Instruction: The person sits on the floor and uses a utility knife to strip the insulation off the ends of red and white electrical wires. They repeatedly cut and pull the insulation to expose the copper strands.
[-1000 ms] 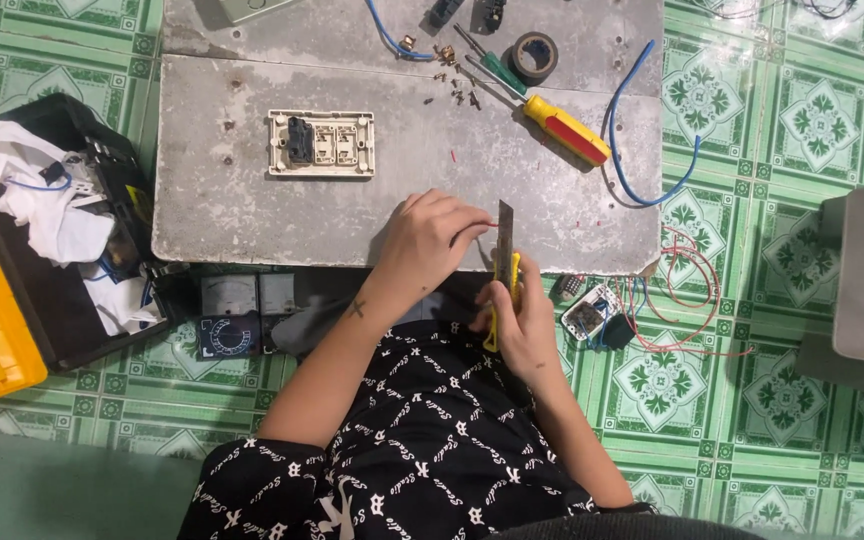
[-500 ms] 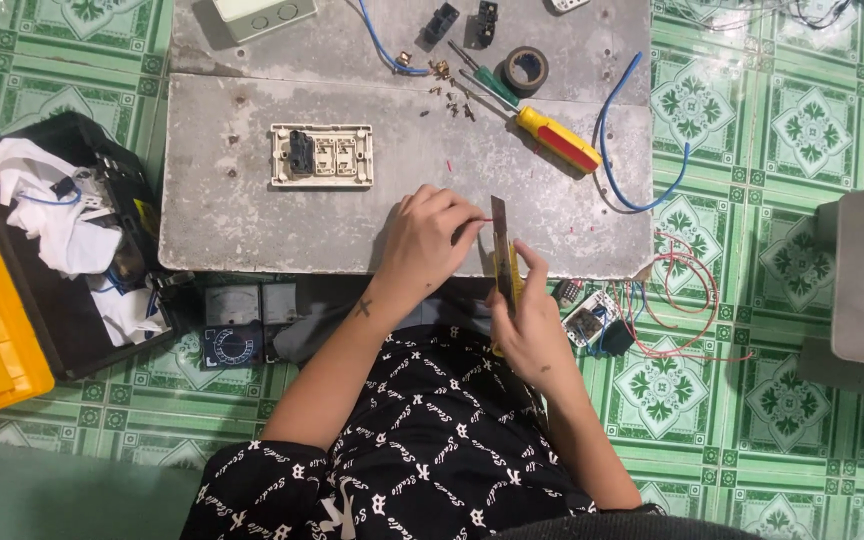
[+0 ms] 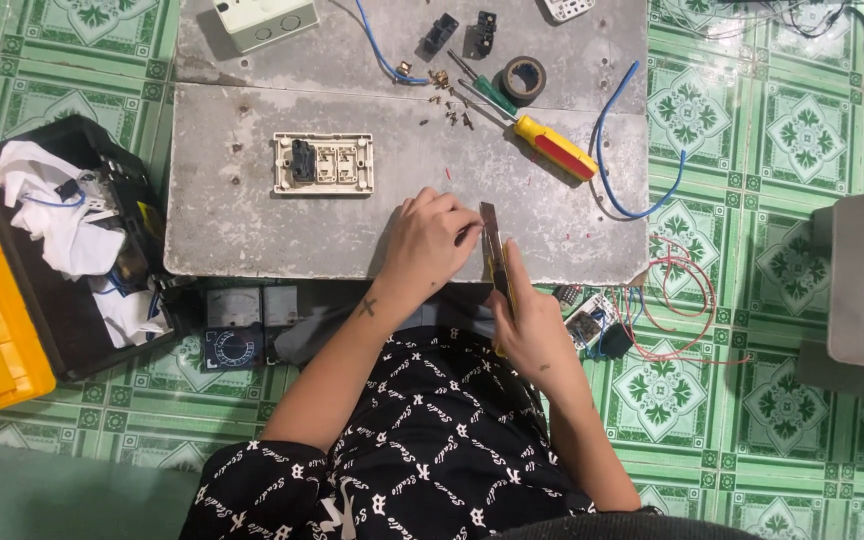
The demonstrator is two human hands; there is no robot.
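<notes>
My right hand (image 3: 537,325) grips a utility knife (image 3: 493,250) with a yellow handle, its blade pointing away from me over the near edge of the grey slab (image 3: 252,220). My left hand (image 3: 432,240) rests on the slab just left of the blade. Its fingertips are pinched against the blade on a small thin piece that is too small to identify. A cream switch plate (image 3: 323,163) with one black switch lies further left on the slab.
Further back lie a yellow-and-red screwdriver (image 3: 552,145), a roll of black tape (image 3: 523,78), small screws, black parts, a blue wire (image 3: 622,140) and a white box (image 3: 264,18). A black-and-yellow toolbox (image 3: 42,260) stands left. A multimeter (image 3: 235,335), a red wire (image 3: 682,300) and a circuit board lie on green tiles.
The view has shifted, so the slab sits lower in the frame. Both hands stay together at the slab's near edge with the knife upright between them.
</notes>
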